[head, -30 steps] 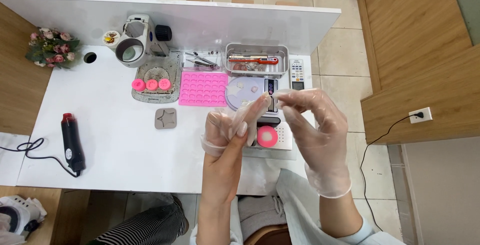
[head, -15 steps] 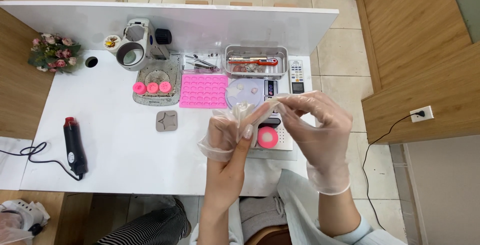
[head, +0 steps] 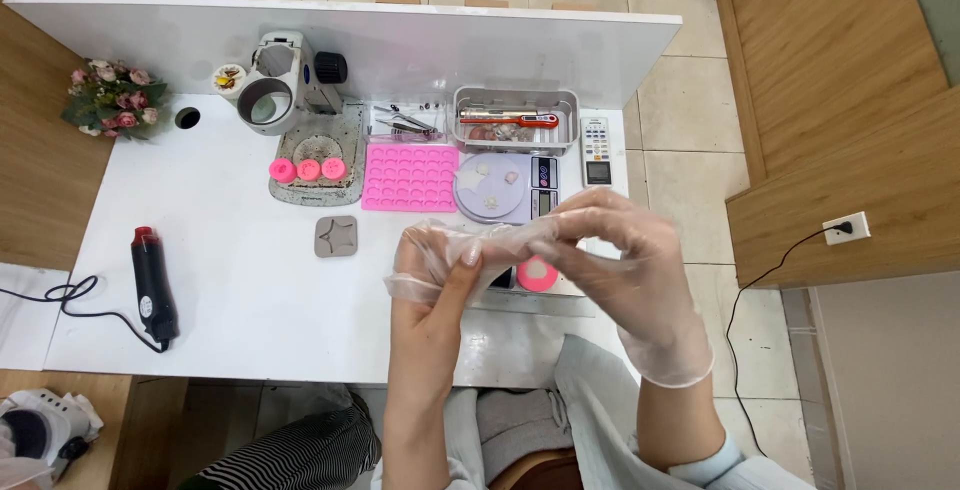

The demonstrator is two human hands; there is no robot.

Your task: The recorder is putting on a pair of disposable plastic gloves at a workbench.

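My left hand (head: 432,280) is raised over the white table (head: 250,290), palm toward me, partway inside a loose clear plastic glove (head: 455,245). My right hand (head: 625,270) wears the same kind of clear glove and pinches the loose glove's fingertip end, stretching it to the right. Both hands hover above a pink round piece (head: 537,274) on a pale slab, partly hidden by them. Just beyond the hands stands a small scale with a round clear dish (head: 488,186) holding a few small pale pieces.
A pink silicone mould (head: 410,177), a metal tray of tools (head: 515,120), a white handset (head: 596,150), a magnifier on a grey base (head: 290,90) with three pink discs (head: 308,169), a small grey mould (head: 336,236), a black heat gun (head: 153,285), and flowers (head: 110,100).
My hands have sunk lower and closer together. The left hand has gone deeper into the loose glove while the right hand pulls it on.
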